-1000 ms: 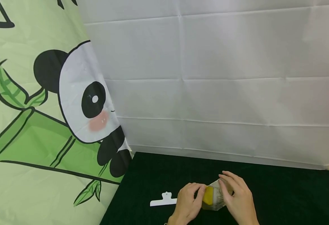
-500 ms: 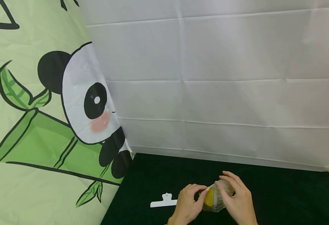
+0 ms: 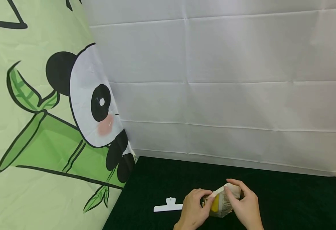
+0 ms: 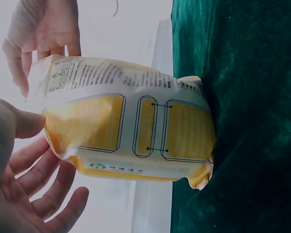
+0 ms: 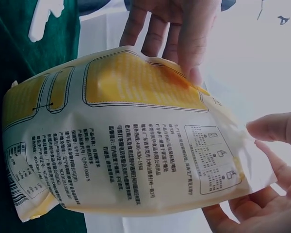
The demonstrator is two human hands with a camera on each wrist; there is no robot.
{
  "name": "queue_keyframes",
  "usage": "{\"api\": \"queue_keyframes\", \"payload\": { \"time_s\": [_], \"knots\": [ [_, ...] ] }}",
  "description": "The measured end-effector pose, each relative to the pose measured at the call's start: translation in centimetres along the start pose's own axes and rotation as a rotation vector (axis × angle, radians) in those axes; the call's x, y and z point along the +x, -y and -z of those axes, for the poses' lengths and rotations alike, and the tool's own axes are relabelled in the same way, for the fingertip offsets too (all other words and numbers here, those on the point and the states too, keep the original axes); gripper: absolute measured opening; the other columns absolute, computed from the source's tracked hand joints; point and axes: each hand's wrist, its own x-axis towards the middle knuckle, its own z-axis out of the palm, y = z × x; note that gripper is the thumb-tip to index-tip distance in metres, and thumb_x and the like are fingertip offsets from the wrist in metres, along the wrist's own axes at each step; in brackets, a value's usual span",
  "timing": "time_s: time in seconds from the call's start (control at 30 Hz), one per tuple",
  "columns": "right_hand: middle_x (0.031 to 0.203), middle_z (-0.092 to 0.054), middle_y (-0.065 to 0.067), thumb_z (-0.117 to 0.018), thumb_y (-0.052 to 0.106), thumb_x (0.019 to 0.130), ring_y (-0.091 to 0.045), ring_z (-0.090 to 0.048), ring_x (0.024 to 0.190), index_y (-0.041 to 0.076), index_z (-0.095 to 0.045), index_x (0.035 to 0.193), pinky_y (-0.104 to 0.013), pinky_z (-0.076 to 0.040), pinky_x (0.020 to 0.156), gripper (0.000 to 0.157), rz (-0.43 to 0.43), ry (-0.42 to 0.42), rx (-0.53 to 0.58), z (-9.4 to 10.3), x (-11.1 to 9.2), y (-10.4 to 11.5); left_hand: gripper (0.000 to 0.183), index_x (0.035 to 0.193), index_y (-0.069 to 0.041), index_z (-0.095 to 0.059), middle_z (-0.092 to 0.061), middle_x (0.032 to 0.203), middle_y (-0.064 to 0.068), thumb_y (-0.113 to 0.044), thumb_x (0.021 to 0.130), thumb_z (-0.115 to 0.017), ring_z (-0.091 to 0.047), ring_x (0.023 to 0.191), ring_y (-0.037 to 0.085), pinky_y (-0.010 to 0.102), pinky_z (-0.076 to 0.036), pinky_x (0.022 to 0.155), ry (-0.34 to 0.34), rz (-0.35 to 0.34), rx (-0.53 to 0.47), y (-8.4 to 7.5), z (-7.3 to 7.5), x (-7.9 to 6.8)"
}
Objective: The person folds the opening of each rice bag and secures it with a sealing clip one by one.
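A plump yellow and white food bag (image 3: pixel 225 205) with printed panels stands on the dark green cloth. Its upper edge shows as a pale strip stretched between both hands. My left hand (image 3: pixel 194 209) pinches one top corner between thumb and forefinger; the left wrist view shows this hand (image 4: pixel 26 179) with the other fingers spread beside the bag (image 4: pixel 131 124). At the opposite corner my right hand (image 3: pixel 245 204) pinches the edge, thumb on the near side. The right wrist view has the right hand (image 5: pixel 276 179) at the bag's (image 5: pixel 145 160) top end, fingers partly behind it.
A white bag clip (image 3: pixel 168 208) lies on the green cloth (image 3: pixel 156 172), left of my left hand. Behind the table hangs a creased white backdrop (image 3: pixel 228 95). A green panda-print sheet (image 3: pixel 27 134) covers the left side.
The bag's top edge has come into view as a straight pale strip between the hands. My left hand has shifted slightly right, and my right hand's fingers have come lower.
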Motion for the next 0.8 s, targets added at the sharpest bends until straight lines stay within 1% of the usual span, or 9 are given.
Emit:
{"api": "queue_keyframes", "payload": {
  "time_s": [0.13, 0.23, 0.3, 0.37, 0.53, 0.57, 0.67, 0.77, 0.8],
  "knots": [
    [0.134, -0.072, -0.017, -0.073, 0.021, 0.103, -0.010, -0.060, 0.086, 0.015, -0.074, 0.129, -0.026, -0.052, 0.065, 0.027, -0.026, -0.025, 0.012, -0.4, -1.2, 0.2, 0.021, 0.114, -0.026, -0.079, -0.074, 0.102, -0.017, -0.041, 0.106, -0.066, -0.061, 0.089, 0.001, 0.019, -0.048, 0.074, 0.022, 0.015, 0.000, 0.0, 0.5, -0.9],
    [0.135, -0.071, -0.017, -0.073, 0.021, 0.103, -0.015, -0.066, 0.101, 0.015, -0.074, 0.129, -0.028, -0.055, 0.078, 0.026, -0.016, -0.031, 0.007, -0.9, -1.8, 0.2, 0.022, 0.114, -0.028, -0.079, -0.073, 0.102, -0.018, -0.041, 0.107, -0.064, -0.060, 0.091, -0.001, 0.021, -0.048, 0.077, 0.044, 0.055, -0.037, -0.3, 1.0, -1.3],
    [0.136, -0.071, -0.018, -0.072, 0.020, 0.104, -0.022, -0.066, 0.107, 0.014, -0.074, 0.129, -0.030, -0.055, 0.080, 0.026, -0.010, -0.030, 0.006, -1.1, -2.2, 0.3, 0.024, 0.116, -0.027, -0.079, -0.073, 0.103, -0.017, -0.041, 0.108, -0.060, -0.060, 0.091, -0.003, 0.022, -0.049, 0.079, 0.062, 0.082, -0.076, -0.6, 1.4, -1.5],
    [0.137, -0.070, -0.018, -0.071, 0.020, 0.104, -0.023, -0.065, 0.110, 0.014, -0.074, 0.129, -0.030, -0.055, 0.082, 0.026, -0.004, -0.028, 0.006, -1.2, -2.2, 0.4, 0.026, 0.117, -0.027, -0.079, -0.074, 0.106, -0.016, -0.041, 0.110, -0.058, -0.060, 0.092, -0.004, 0.022, -0.050, 0.079, 0.075, 0.100, -0.115, -1.0, 1.6, -1.3],
    [0.133, -0.073, -0.015, -0.073, 0.017, 0.103, 0.000, -0.061, 0.101, 0.014, -0.076, 0.123, -0.024, -0.054, 0.078, 0.021, 0.004, -0.060, 0.027, -1.3, -2.8, 0.4, 0.022, 0.118, -0.024, -0.079, -0.077, 0.113, -0.012, -0.032, 0.110, -0.061, -0.066, 0.101, -0.003, 0.022, -0.057, 0.085, 0.084, 0.058, -0.184, -1.9, 1.4, -0.5],
    [0.133, -0.073, -0.015, -0.073, 0.016, 0.102, 0.002, -0.060, 0.098, 0.014, -0.076, 0.122, -0.025, -0.054, 0.075, 0.020, 0.005, -0.063, 0.035, -1.4, -2.8, 0.4, 0.020, 0.117, -0.024, -0.080, -0.077, 0.113, -0.012, -0.030, 0.109, -0.062, -0.067, 0.102, -0.003, 0.023, -0.058, 0.087, 0.081, 0.040, -0.191, -2.1, 1.3, -0.3],
    [0.132, -0.073, -0.016, -0.073, 0.016, 0.102, 0.001, -0.059, 0.090, 0.013, -0.076, 0.122, -0.026, -0.051, 0.064, 0.020, -0.006, -0.064, 0.052, -1.5, -3.0, 0.3, 0.017, 0.113, -0.023, -0.081, -0.078, 0.109, -0.013, -0.028, 0.107, -0.066, -0.068, 0.101, -0.004, 0.025, -0.059, 0.090, 0.065, 0.007, -0.189, -2.4, 1.1, 0.1],
    [0.134, -0.072, -0.017, -0.072, 0.016, 0.103, -0.002, -0.059, 0.090, 0.013, -0.076, 0.123, -0.027, -0.051, 0.063, 0.021, -0.021, -0.054, 0.053, -1.5, -3.1, 0.3, 0.013, 0.107, -0.022, -0.082, -0.080, 0.104, -0.012, -0.027, 0.104, -0.070, -0.069, 0.097, -0.005, 0.026, -0.060, 0.088, 0.033, -0.017, -0.164, -2.5, 1.0, 0.3],
    [0.134, -0.072, -0.017, -0.072, 0.017, 0.103, -0.002, -0.059, 0.091, 0.013, -0.075, 0.124, -0.026, -0.052, 0.066, 0.021, -0.024, -0.052, 0.047, -1.5, -3.1, 0.3, 0.013, 0.106, -0.022, -0.082, -0.080, 0.103, -0.012, -0.027, 0.104, -0.071, -0.069, 0.096, -0.005, 0.027, -0.060, 0.087, 0.024, -0.022, -0.163, -2.5, 0.9, 0.4]
  ]
}}
